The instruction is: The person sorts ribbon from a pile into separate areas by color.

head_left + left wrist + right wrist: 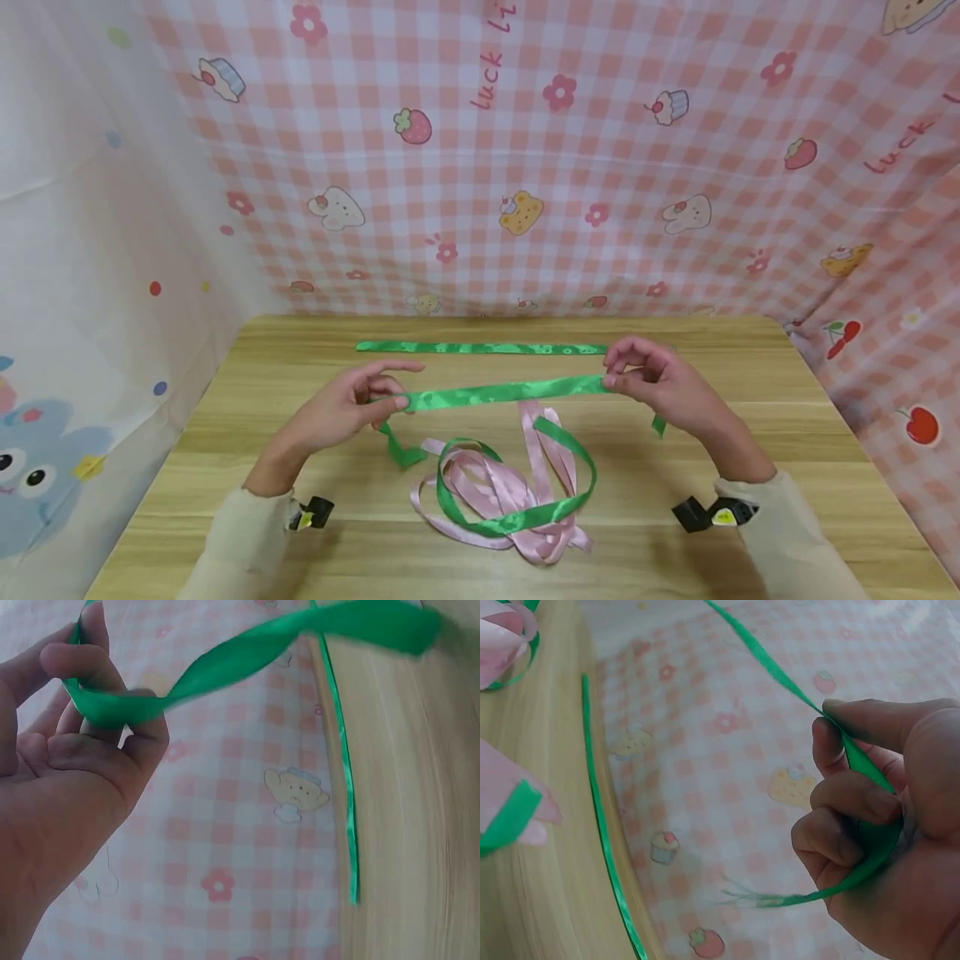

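A green satin ribbon (502,392) is stretched nearly level above the table between both hands. My left hand (341,408) pinches its left part between thumb and finger, and a tail hangs below. In the left wrist view the ribbon (240,660) loops through the fingers and trails off twisted. My right hand (667,387) pinches the other part. The right wrist view shows the ribbon (870,780) running through the palm under curled fingers, its end frayed into loose threads. Behind the hands, a second green ribbon (480,347) lies straight along the table.
A loose pile of pink ribbon (495,487) lies on the wooden table (360,533) in front of the hands, with a curled green ribbon (517,522) over it. A pink checked cloth (480,167) hangs behind the table's far edge.
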